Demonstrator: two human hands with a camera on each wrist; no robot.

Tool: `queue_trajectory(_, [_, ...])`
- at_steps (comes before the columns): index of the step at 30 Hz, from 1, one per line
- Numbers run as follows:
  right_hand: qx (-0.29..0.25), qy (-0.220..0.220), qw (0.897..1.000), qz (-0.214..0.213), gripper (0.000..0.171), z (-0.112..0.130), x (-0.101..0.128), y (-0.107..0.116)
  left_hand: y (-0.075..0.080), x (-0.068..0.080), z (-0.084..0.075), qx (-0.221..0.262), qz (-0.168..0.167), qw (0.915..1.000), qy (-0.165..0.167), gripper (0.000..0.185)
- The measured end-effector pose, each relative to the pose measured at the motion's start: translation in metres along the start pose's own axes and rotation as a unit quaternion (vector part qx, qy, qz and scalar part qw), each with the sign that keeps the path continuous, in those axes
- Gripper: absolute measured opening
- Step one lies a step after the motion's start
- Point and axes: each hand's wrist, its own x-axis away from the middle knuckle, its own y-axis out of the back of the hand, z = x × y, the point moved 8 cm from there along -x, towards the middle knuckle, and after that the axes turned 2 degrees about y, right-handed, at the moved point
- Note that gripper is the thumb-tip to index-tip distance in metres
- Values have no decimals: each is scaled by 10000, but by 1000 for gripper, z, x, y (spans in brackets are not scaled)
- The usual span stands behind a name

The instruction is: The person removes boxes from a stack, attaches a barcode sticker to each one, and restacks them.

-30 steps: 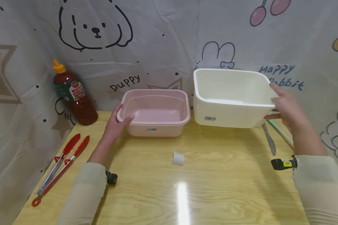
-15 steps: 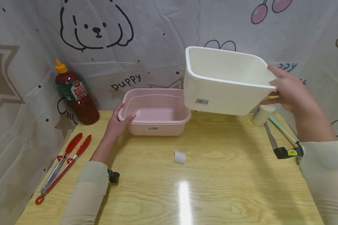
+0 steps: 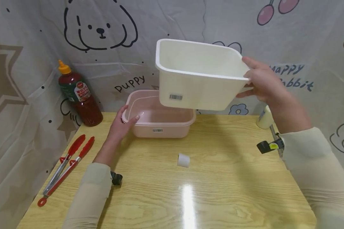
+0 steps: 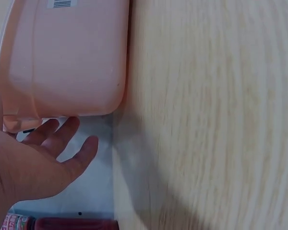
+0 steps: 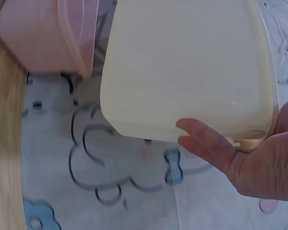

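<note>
A pink plastic bin stands on the table against the back cloth. My left hand grips its left rim, thumb over the edge; in the left wrist view, the fingers of that hand lie by the bin's end wall. My right hand holds a white plastic bin by its right rim, raised and slightly tilted. The white bin overlaps the pink bin's back right part in the head view. From the right wrist, fingers of the right hand show under the white bin's rim.
Red-handled tongs lie at the table's left edge, before a red sauce bottle. A small white cylinder lies mid-table. At the back right stands a pale bottle, partly behind my right arm. A printed cloth hangs behind.
My right hand has lifted the white bin off the table area and carried it up and left, to above the pink bin. The left hand stays on the pink bin's rim.
</note>
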Motion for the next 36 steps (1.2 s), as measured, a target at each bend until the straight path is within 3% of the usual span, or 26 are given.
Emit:
queue_trajectory(7, [-378,58,9989,277,78,16,-15,-57,8,0,6,-304,73,9995,-66,92])
queue_trajectory(14, [-647,67,9966,497,78,24,-23,-91,3,-2,3,-645,272,9969,-369,104])
queue_trajectory(18, [-762,13,9957,535,80,20,-28,-103,1,-2,1,-647,395,9953,-600,110])
queue_trajectory(23, [-674,-100,9964,503,82,13,-31,-114,0,-2,0,-626,428,9954,-586,114])
queue_trajectory(36, [-535,-101,9971,539,81,-5,-37,-143,3,-1,-1,-696,226,9944,-757,109])
